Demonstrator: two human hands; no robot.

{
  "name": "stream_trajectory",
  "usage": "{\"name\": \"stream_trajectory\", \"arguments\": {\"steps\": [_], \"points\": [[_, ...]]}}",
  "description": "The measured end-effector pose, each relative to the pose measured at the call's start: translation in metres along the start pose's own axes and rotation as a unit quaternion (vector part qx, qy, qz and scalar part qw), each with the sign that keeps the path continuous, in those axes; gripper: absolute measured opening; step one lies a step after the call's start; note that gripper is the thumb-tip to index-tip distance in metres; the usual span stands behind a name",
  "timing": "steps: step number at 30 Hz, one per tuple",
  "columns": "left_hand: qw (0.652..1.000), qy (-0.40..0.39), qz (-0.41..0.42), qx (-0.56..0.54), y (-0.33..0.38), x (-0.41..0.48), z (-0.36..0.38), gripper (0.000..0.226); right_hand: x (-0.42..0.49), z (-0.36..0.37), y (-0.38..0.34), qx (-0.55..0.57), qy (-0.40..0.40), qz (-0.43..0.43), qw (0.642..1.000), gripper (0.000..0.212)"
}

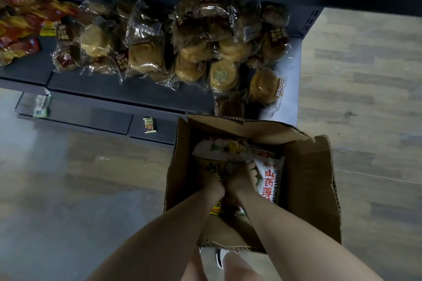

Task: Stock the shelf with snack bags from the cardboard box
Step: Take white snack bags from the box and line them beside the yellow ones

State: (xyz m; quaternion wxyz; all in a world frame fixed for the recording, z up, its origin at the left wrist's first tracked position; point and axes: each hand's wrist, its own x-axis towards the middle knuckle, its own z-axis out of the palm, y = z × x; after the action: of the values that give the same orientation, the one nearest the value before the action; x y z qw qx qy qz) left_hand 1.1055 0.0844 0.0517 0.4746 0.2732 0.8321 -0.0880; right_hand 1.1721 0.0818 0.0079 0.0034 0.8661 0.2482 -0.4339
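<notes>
Spanning the top, a dark metal shelf [34, 70] holds clear plastic bags of round golden pastries [146, 52]; before it stands an open brown cardboard box [308, 178] with white, red-lettered snack bags [271, 173] inside. The left hand [211, 186] and right hand [242, 180] sit side by side among those bags, fingers curled and buried; their grip cannot be told.
</notes>
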Motion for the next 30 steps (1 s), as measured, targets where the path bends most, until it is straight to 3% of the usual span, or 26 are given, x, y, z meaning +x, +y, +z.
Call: {"name": "stream_trajectory", "arguments": {"steps": [1, 4, 7, 8, 11, 12, 15, 17, 19, 21, 24, 26, 28, 30], "points": [[1.0, -0.001, 0.01, -0.018, 0.0, 0.0, -0.002, 0.067, -0.001, 0.001, 0.001, 0.003, 0.0, -0.009, 1.0, 0.076], [0.992, -0.05, 0.079, 0.088, -0.007, 0.006, -0.001, 0.066, -0.001, -0.005, 0.008, -0.028, -0.01, -0.058, 0.998, 0.078], [0.992, -0.074, 0.085, 0.05, -0.002, 0.002, -0.007, 0.063, 0.001, -0.018, 0.013, 0.007, -0.068, -0.068, 0.995, 0.077], [0.994, -0.078, 0.077, 0.007, -0.001, -0.001, -0.01, 0.06, 0.003, -0.023, 0.015, 0.022, -0.079, -0.076, 0.994, 0.073], [0.992, -0.109, 0.054, -0.03, 0.005, -0.006, -0.02, 0.056, -0.002, -0.045, 0.014, 0.017, -0.114, -0.13, 0.985, 0.023], [0.99, -0.124, 0.066, -0.02, 0.005, -0.008, -0.023, 0.058, -0.005, -0.054, 0.015, 0.016, -0.133, -0.139, 0.981, 0.016], [0.98, -0.193, 0.04, -0.009, 0.007, -0.025, -0.036, 0.068, -0.016, -0.084, 0.016, 0.053, -0.182, -0.101, 0.977, 0.025], [0.975, -0.211, 0.052, -0.037, 0.003, -0.03, -0.044, 0.07, -0.023, -0.103, 0.018, 0.094, -0.186, -0.072, 0.975, 0.021], [0.969, -0.227, 0.052, -0.078, -0.003, -0.037, -0.054, 0.075, -0.038, -0.122, 0.017, 0.12, -0.201, -0.056, 0.971, 0.005], [0.954, -0.253, 0.066, -0.146, -0.008, -0.051, -0.067, 0.072, -0.052, -0.139, 0.017, 0.152, -0.232, -0.041, 0.96, 0.012], [0.924, -0.286, 0.134, -0.216, -0.013, -0.069, -0.082, 0.099, -0.076, -0.157, 0.017, 0.23, -0.279, -0.053, 0.931, 0.006], [0.908, -0.283, 0.183, -0.249, -0.012, -0.08, -0.094, 0.079, -0.09, -0.162, 0.017, 0.293, -0.296, -0.059, 0.907, 0.027], [0.888, -0.299, 0.21, -0.28, -0.011, -0.087, -0.105, 0.055, -0.106, -0.164, 0.012, 0.345, -0.297, -0.069, 0.888, 0.033], [0.88, -0.305, 0.225, -0.287, -0.01, -0.097, -0.116, 0.057, -0.122, -0.164, 0.004, 0.394, -0.297, -0.081, 0.866, 0.032]]}}
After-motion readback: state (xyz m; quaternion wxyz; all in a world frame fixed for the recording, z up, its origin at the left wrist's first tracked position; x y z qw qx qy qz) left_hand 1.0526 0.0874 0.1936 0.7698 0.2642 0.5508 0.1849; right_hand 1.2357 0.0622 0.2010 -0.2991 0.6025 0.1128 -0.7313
